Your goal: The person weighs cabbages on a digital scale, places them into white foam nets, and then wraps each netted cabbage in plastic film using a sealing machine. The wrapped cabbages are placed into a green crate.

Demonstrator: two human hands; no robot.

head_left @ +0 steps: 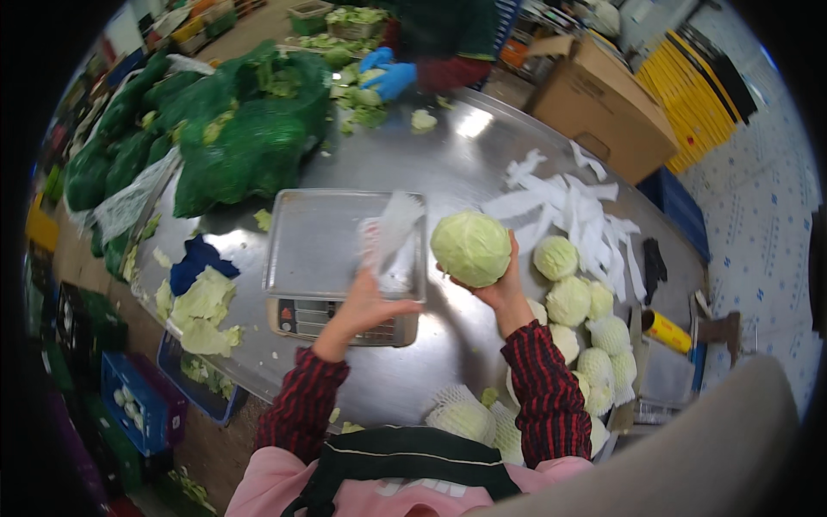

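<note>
A round pale-green cabbage rests in my right hand, raised over the table to the right of the scale. My left hand is above the front of a weighing scale, its thumb spread out to the right. A white foam net sleeve stands up from its blurred fingers, over the metal pan. Beyond my right forearm lie several bare cabbages and several in foam nets. Another netted cabbage is close to my apron.
White foam sleeves lie piled on the steel table. Green mesh sacks crowd the left, above loose leaves and a dark blue cloth. Across the table, blue-gloved hands of another person handle cabbage near a cardboard box.
</note>
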